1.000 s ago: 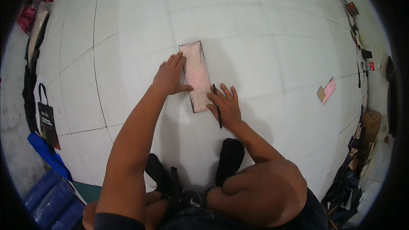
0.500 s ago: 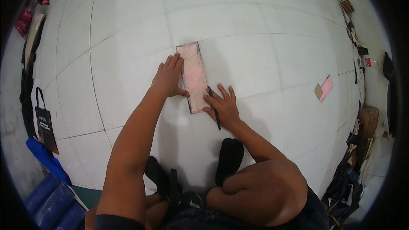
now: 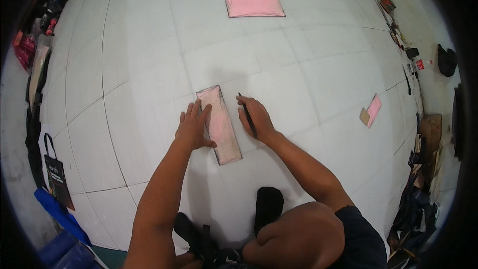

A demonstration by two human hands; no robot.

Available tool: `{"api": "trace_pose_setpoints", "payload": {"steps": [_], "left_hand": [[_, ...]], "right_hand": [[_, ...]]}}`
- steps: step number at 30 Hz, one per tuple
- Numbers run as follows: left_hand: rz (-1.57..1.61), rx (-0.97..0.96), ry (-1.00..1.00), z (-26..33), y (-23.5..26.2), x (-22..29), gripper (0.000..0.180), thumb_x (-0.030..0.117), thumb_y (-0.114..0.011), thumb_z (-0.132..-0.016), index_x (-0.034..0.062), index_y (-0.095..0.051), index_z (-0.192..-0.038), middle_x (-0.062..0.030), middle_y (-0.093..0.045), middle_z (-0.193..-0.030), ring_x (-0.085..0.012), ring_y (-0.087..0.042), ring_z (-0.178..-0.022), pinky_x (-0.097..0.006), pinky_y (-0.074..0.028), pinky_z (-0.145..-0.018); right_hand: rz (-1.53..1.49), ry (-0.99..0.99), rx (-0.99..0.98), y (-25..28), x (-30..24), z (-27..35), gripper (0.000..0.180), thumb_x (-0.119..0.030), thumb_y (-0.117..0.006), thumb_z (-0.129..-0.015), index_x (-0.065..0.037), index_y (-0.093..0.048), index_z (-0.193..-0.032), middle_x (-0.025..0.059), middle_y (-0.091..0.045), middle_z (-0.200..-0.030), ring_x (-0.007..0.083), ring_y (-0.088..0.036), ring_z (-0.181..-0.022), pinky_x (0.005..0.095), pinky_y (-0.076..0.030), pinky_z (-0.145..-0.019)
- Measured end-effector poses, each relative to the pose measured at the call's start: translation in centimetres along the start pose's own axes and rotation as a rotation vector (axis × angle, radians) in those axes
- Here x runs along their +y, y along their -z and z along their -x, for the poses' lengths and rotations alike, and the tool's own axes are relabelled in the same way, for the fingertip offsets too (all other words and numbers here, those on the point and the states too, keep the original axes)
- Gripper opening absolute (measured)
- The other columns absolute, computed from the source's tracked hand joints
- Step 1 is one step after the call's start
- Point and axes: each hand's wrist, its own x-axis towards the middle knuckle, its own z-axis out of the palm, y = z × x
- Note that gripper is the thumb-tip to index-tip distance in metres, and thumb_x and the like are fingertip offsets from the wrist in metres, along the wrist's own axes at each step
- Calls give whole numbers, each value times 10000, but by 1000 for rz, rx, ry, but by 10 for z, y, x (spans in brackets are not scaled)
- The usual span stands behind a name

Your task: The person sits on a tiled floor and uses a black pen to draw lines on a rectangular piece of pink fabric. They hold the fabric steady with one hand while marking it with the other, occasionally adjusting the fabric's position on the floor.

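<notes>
White floor tiles [image 3: 149, 69] spread around one long pink strip [image 3: 219, 124], our landmark, which lies flat near the middle of the view with dark outlines along its edges. Our left hand [image 3: 190, 129] rests at its left side, fingers spread, with the thumb and forefinger on its face; they cover part of that edge, so we cannot follow the whole outline. Our right hand [image 3: 258, 117] is just right of the strip and apart from it, fingers bent and pinching one black pen [image 3: 247, 114], partly hidden by the hand; we cannot tell whether its tip touches the floor. Beyond the strip's far end we count one pink square [image 3: 253, 0], and well to its right one small pink piece [image 3: 374, 104] with one tan piece [image 3: 365, 116] against it. Nearer to us than the strip are two black-covered feet [image 3: 269, 209], one partly hidden by the legs. Far left of the strip stands one black bag [image 3: 59, 179], with one blue cloth [image 3: 59, 214] just below it and blue rolls [image 3: 64, 251] cut off by the dark rim. Clutter [image 3: 416, 209] along the right wall is too jumbled for us to count.
</notes>
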Motion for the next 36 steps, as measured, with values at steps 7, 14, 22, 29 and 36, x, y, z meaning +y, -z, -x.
{"api": "trace_pose_setpoints", "payload": {"steps": [7, 14, 22, 29, 36], "left_hand": [[16, 8, -8, -2, -2, -2, 1376, 478, -1004, -556, 217, -224, -1659, -169, -130, -1728, -382, -154, -1594, -576, -243, -1269], [8, 34, -29, -3, -9, -6, 1383, 487, -1003, -551, 190, -228, -1657, -199, -135, -1720, -414, -166, -1586, -583, -254, -1263], [-25, 1, -8, -5, -3, 2, 1394, 499, -998, -559, 201, -202, -1664, -184, -132, -1724, -394, -160, -1590, -569, -242, -1269], [-30, 2, 10, -2, -1, 0, 1384, 485, -998, -569, 196, -205, -1665, -185, -138, -1725, -395, -158, -1592, -571, -241, -1269], [-41, 41, -16, -3, -3, -3, 1377, 495, -995, -565, 176, -220, -1658, -210, -150, -1713, -437, -179, -1576, -595, -261, -1257]], "right_hand": [[-123, -54, 10, -22, 12, -61, 252, -201, -629, -1026, -39, -696, -1208, 167, -722, -1134, 362, -681, -1061, 431, -541, -923], [-106, -24, -19, -33, 18, -70, 249, -186, -639, -1002, -32, -707, -1186, 160, -725, -1126, 361, -670, -1062, 437, -534, -927], [168, 161, -141, -25, 15, -62, 232, -157, -664, -947, -74, -698, -1160, 123, -699, -979, 326, -648, -973, 446, -472, -917], [158, 260, -324, 4, -10, 38, 235, -122, -681, -896, -81, -691, -1127, 74, -672, -922, 283, -633, -923, 438, -441, -904], [124, 168, -359, 32, -48, 108, 173, -115, -715, -914, -60, -690, -1076, 63, -673, -903, 278, -632, -873, 419, -451, -850]]}}
